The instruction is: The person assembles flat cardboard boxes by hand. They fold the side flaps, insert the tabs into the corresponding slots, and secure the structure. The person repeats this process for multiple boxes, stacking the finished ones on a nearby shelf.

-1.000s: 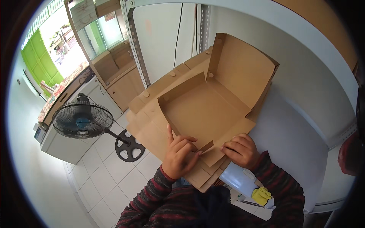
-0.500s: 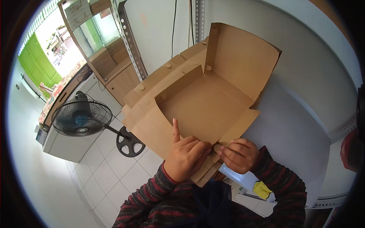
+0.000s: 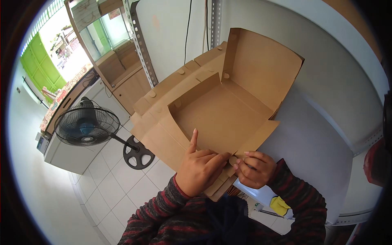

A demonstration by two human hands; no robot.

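A brown cardboard box (image 3: pixel 220 116), part folded with its lid raised at the far right, rests on a stack of flat cardboard blanks (image 3: pixel 151 130). At its near corner, my left hand (image 3: pixel 201 170) pinches the cardboard wall, one finger stretched up along the inside. Close beside it, my right hand (image 3: pixel 256 169) grips the box's near edge, its fingertips on a small rounded tab (image 3: pixel 233 160). The near right side flap (image 3: pixel 257 136) slopes outward, not upright. What lies under my left fingers is partly hidden.
A grey tabletop (image 3: pixel 314 134) extends to the right of the box. On the left, a black standing fan (image 3: pixel 87 126) is on the tiled floor near a white counter (image 3: pixel 67 157). A glass-fronted cabinet (image 3: pixel 118 61) stands behind. Below the table is a yellow cloth (image 3: pixel 279 206).
My left hand's raised finger has shifted slightly right. Both hands remain at the box's near corner, and the view has moved a little.
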